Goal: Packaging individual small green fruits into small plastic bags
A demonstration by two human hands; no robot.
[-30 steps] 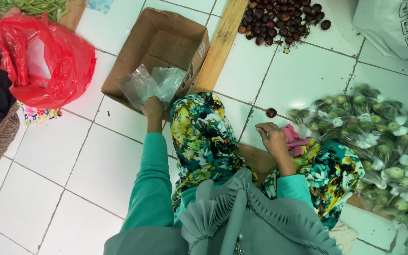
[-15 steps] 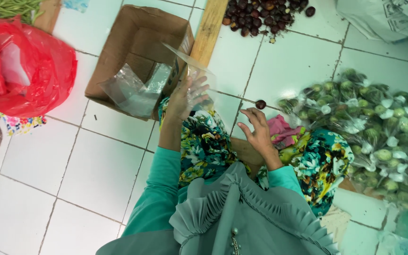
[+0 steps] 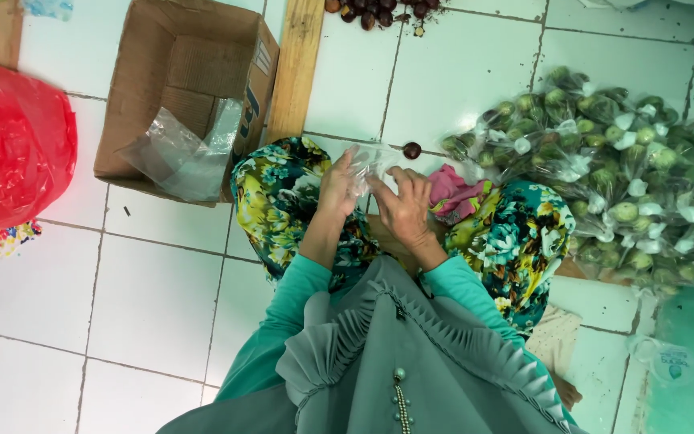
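**Both hands on a clear bag above your knees**

Your left hand (image 3: pixel 337 186) and right hand (image 3: pixel 402 207) meet over your lap, each pinching the same small clear plastic bag (image 3: pixel 373 161) between fingers and thumb. The bag hangs just above the white tiled floor (image 3: pixel 459 72), between your flower-print knees. A cardboard box (image 3: pixel 190 88) holding more clear plastic lies to your left; bagged green fruit (image 3: pixel 612 177) is piled to your right.

Brown cardboard box (image 3: pixel 190 88) top left, open, w/ crumpled clear plastic bags (image 3: pixel 182 153) inside. Red plastic bag (image 3: pixel 10 145) at left edge. Small clear bag (image 3: pixel 371 165) at centre — between both hands. Clear bags of green fruit (image 3: pixel 612 177) heaped at right.
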